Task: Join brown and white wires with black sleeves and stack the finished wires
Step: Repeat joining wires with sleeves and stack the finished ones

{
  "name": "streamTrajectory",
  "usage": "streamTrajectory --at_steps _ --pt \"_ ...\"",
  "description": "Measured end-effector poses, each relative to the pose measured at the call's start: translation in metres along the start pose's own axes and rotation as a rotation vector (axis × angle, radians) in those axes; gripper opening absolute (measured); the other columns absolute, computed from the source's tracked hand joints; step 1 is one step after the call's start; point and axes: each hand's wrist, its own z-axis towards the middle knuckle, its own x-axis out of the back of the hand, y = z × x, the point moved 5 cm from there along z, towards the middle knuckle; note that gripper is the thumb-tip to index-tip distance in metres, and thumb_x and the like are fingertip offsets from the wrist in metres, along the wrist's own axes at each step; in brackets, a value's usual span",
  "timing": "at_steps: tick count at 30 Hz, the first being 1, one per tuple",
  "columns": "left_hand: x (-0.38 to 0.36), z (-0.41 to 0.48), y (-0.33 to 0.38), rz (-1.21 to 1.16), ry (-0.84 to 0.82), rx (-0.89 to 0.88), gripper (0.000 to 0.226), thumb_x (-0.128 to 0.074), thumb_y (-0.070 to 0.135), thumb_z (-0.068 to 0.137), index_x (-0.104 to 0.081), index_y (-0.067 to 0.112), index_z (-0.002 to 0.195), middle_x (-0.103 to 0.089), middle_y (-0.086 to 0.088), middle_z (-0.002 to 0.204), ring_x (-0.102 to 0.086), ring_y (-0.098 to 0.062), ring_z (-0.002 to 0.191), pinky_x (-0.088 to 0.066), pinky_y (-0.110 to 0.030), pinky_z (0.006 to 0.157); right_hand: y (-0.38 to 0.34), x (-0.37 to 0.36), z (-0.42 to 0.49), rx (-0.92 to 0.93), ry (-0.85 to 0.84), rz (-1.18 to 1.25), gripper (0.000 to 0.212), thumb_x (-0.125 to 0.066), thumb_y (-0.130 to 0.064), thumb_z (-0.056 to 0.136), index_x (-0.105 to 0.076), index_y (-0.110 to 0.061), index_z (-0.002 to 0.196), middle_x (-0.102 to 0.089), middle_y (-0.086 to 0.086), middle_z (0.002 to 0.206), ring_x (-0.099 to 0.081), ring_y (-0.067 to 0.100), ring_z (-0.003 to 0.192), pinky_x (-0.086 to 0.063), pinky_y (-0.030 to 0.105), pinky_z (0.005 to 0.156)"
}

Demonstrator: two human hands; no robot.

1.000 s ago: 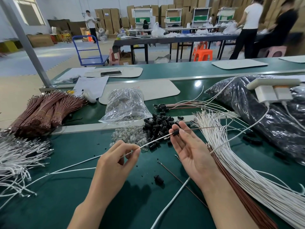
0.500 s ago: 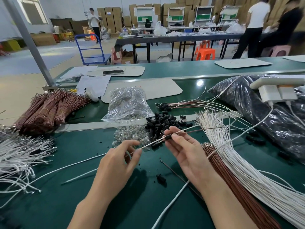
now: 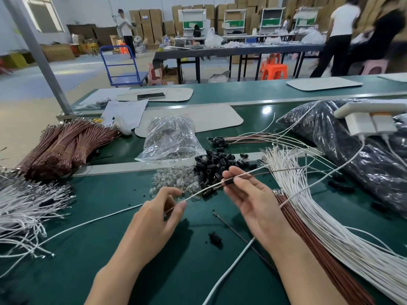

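Sleeve on white wire, pos. unchanged

No readable text anywhere in this view, folks. The cardboard boxes stacked at the far wall carry a small blue label, far too tiny to make out. On the bench, the white paper sheet shows a few dark specks near its lower edge, blurred beyond reading. There's a faint red scribble on the pale mat just behind the clear bag, and it can't be deciphered either. No brand, number or sign comes through legibly
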Motion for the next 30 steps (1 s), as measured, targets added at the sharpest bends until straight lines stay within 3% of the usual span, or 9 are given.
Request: streamTrajectory --at_steps 4,11,16,19,22,26,30 --pt "-0.001 0.000 -0.004 -0.026 0.019 0.028 0.007 -0.051 0.052 0.095 -0.056 0.047 0.095 -0.064 0.028 0.095 -0.063 -0.004 0.087 -0.055 -0.034 0.075 -0.005 0.008 0.002 0.000 0.020 0.028 0.027 -0.053 0.003 0.096 -0.070 -0.001 0.117 -0.073 0.018 0.114 -0.072 0.021 0.095 -0.061 0.030 0.084" --pt "-0.014 0.000 0.014 -0.032 0.033 -0.055 0.021 -0.040 0.066 0.091 -0.049 0.054 0.106 -0.061 0.030 0.098 -0.060 -0.001 0.090 -0.050 -0.023 0.071 0.032 -0.022 -0.004 -0.086 -0.127 -0.175 0.025 -0.052 0.002 0.099 -0.071 -0.005 0.113 -0.075 0.015 0.109 -0.072 0.016 0.096 -0.057 0.021 0.077" --pt "-0.003 0.001 -0.002 -0.055 0.039 -0.005 0.017 -0.041 0.066 0.090 -0.049 0.054 0.099 -0.063 0.025 0.094 -0.062 -0.007 0.083 -0.053 -0.030 0.070 0.003 -0.004 0.000 0.005 -0.012 -0.042 0.026 -0.054 0.004 0.096 -0.071 -0.002 0.114 -0.074 0.017 0.111 -0.072 0.020 0.095 -0.061 0.027 0.084" --pt "-0.002 0.001 0.002 -0.128 0.085 0.003 0.012 -0.046 0.060 0.092 -0.053 0.051 0.096 -0.065 0.025 0.096 -0.064 -0.004 0.090 -0.052 -0.022 0.071 0.000 -0.001 0.001 0.005 -0.006 -0.015 0.026 -0.054 0.002 0.097 -0.070 -0.003 0.116 -0.075 0.015 0.112 -0.073 0.019 0.094 -0.061 0.027 0.082" --pt "-0.010 0.002 0.012 -0.186 0.108 -0.009 0.011 -0.050 0.054 0.095 -0.057 0.045 0.096 -0.066 0.019 0.092 -0.064 -0.006 0.086 -0.047 -0.014 0.069 0.018 -0.011 0.000 -0.051 -0.056 -0.067 0.025 -0.053 0.002 0.097 -0.072 -0.006 0.112 -0.075 0.016 0.111 -0.073 0.018 0.095 -0.060 0.024 0.078" --pt "-0.018 0.001 0.018 -0.248 0.098 0.003 0.011 -0.056 0.049 0.095 -0.061 0.040 0.097 -0.066 0.014 0.087 -0.062 -0.012 0.080 -0.046 -0.016 0.064 0.034 -0.022 -0.003 -0.067 -0.140 -0.156 0.025 -0.054 0.001 0.098 -0.074 -0.008 0.110 -0.075 0.015 0.109 -0.072 0.017 0.098 -0.057 0.022 0.078" --pt "-0.014 0.002 0.011 -0.318 0.097 0.063 0.012 -0.060 0.050 0.091 -0.064 0.041 0.097 -0.067 0.007 0.082 -0.060 -0.015 0.071 -0.049 -0.021 0.063 0.020 -0.012 0.002 -0.016 -0.060 -0.077 0.025 -0.054 0.001 0.097 -0.074 -0.008 0.109 -0.075 0.015 0.109 -0.073 0.018 0.097 -0.058 0.023 0.078"
